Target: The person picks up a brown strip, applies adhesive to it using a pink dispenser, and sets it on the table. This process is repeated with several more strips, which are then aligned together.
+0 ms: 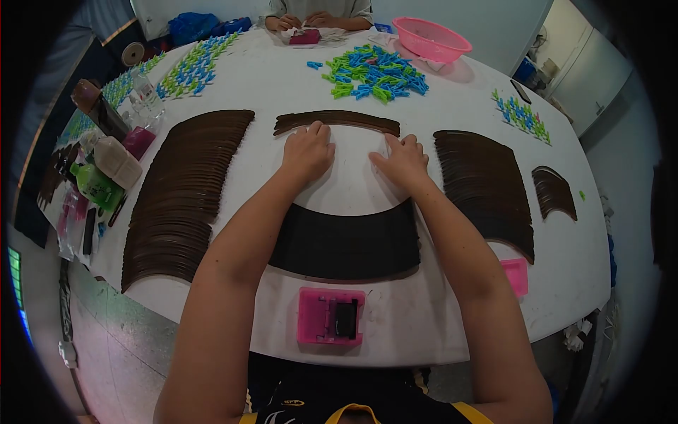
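Observation:
A narrow stack of curved, dark brown glossy strips point(335, 119) lies across the table in front of me. My left hand point(309, 152) is at its lower left edge, fingers loosely bent and fingertips against or just over the strips. Near the stack's right end is my right hand point(404, 164), thumb spread away from the bent fingers. Nothing shows gripped in either hand. Closer to me, a broad curved black sheet or tight stack point(346, 244) lies between my forearms. Wide fanned rows of brown strips lie left point(187, 191) and right point(484, 184).
A pink box with a black block point(332, 316) sits at the near edge. Blue and green clips point(378, 74) are heaped at the back, near a pink basin point(431, 41). Bottles point(99, 180) stand left. A small strip stack point(554, 192) lies right. Another person's hands point(304, 21) work opposite.

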Demonstrator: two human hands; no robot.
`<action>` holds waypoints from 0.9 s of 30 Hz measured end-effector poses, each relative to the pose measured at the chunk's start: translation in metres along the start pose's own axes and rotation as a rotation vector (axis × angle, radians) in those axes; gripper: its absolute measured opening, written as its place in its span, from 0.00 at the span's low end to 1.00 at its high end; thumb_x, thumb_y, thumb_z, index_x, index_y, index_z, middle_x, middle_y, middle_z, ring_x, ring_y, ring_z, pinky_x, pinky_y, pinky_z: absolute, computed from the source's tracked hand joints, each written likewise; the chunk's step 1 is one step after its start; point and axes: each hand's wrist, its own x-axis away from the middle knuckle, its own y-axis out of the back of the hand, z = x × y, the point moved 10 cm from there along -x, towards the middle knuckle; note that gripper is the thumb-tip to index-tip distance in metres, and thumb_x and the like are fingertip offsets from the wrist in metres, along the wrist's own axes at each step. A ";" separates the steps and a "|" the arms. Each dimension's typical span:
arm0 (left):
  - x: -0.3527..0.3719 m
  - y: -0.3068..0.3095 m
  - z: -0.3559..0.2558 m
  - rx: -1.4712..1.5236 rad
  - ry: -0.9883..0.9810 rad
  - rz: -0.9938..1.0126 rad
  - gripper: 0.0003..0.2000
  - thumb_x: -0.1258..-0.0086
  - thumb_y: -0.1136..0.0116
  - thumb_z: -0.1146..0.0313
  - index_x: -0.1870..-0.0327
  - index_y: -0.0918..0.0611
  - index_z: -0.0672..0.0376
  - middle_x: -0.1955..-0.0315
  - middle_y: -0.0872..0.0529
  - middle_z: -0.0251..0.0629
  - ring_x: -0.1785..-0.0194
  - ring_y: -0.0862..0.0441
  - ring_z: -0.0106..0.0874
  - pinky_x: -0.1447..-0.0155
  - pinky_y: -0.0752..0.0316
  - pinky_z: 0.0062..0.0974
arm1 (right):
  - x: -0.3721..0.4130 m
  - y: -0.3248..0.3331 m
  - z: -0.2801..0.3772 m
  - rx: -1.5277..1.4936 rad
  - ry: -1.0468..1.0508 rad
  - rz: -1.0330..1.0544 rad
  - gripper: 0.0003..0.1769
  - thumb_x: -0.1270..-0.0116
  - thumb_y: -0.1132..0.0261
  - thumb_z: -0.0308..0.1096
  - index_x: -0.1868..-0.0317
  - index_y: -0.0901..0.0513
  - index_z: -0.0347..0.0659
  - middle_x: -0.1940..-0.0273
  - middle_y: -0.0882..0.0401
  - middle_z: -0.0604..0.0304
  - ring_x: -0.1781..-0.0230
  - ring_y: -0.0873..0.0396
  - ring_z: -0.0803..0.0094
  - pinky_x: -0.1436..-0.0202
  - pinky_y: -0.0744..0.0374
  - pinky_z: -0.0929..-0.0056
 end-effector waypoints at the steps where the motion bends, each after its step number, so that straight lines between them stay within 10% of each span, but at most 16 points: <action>1: 0.000 0.001 0.000 -0.002 0.001 -0.002 0.18 0.23 0.42 0.57 0.41 0.20 0.59 0.41 0.18 0.40 0.39 0.19 0.47 0.38 0.21 0.49 | 0.000 0.001 0.000 0.000 0.001 -0.001 0.42 0.32 0.33 0.64 0.22 0.25 0.55 0.31 0.29 0.45 0.28 0.30 0.45 0.26 0.32 0.44; 27: 0.014 0.011 0.012 -0.144 0.312 -0.014 0.22 0.24 0.43 0.51 0.41 0.18 0.59 0.44 0.19 0.47 0.38 0.20 0.46 0.36 0.27 0.49 | 0.000 -0.004 -0.013 -0.077 0.043 0.089 0.45 0.35 0.28 0.63 0.22 0.25 0.53 0.28 0.30 0.45 0.26 0.32 0.45 0.25 0.32 0.44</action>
